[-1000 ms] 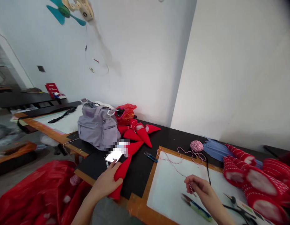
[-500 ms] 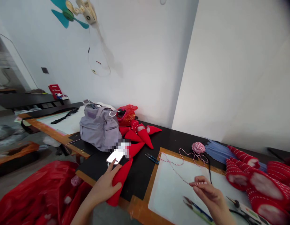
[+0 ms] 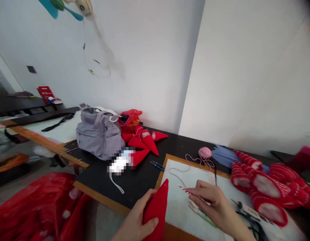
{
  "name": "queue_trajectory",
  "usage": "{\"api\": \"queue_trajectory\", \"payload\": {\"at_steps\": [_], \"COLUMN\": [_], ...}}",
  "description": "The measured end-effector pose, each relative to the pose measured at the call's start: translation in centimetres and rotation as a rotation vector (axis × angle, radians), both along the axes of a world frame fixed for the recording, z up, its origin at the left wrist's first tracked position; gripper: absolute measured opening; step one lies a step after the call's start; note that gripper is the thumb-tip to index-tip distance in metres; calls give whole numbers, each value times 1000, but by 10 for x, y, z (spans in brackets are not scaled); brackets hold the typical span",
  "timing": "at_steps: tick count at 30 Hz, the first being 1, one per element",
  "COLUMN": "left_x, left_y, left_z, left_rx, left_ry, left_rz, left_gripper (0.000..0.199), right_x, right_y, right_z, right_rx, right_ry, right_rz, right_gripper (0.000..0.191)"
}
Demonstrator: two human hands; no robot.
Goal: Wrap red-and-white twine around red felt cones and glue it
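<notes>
A plain red cone (image 3: pixel 157 209) is gripped by my left hand (image 3: pixel 141 219), its tip pointing up near the front of the white board (image 3: pixel 177 211). Between thumb and fingers, my right hand (image 3: pixel 210 204) pinches the end of a red-and-white cord (image 3: pixel 183 189). That cord winds back over the board to its ball (image 3: pixel 205 153). Partly under my right hand lies a tool with a green handle (image 3: pixel 207 218). Small blue snips (image 3: pixel 157 165) rest on the black tabletop left of the board.
Striped red stuffed cones (image 3: pixel 265 187) and a soldering-iron-like tool (image 3: pixel 241 205) lie at the right. Blue strips (image 3: pixel 223 155) sit behind. At the left are a grey backpack (image 3: pixel 101 137), plain red cones (image 3: pixel 149 142) and a big red bag (image 3: pixel 39 207).
My left hand has left the phone and brought the red cone rightward, close to my right hand. The right hand still pinches the cord end. The view has turned slightly right.
</notes>
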State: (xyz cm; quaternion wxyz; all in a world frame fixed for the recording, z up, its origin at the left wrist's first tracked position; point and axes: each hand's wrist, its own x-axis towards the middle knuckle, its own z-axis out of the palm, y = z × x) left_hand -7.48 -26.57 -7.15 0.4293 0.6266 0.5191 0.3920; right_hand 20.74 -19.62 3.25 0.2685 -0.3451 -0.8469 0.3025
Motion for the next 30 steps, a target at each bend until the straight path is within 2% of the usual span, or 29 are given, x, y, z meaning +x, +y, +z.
{"api": "queue_trajectory", "payload": {"at_steps": [3, 6, 11, 15, 24, 30], "left_x": [25, 39, 47, 55, 70, 69], "left_y": [7, 11, 12, 13, 14, 11], "left_z": [13, 19, 17, 24, 39, 35], "left_rx": [-11, -5, 112, 189, 322, 355], "left_ry": [-53, -47, 146, 288, 373, 410], "left_rz": [-34, -27, 0, -15, -115, -133], "left_gripper": [72, 68, 58, 55, 55, 57], "right_x": [7, 14, 20, 19, -2, -7], "right_y": [2, 3, 3, 4, 17, 21], "right_z": [22, 35, 48, 59, 78, 82], "right_rx": [87, 182, 337, 413, 441, 449], "right_ry": [-94, -260, -538, -741, -821, -858], "right_rz": [50, 70, 50, 102, 205, 239], "right_gripper": [27, 27, 28, 28, 25, 22]}}
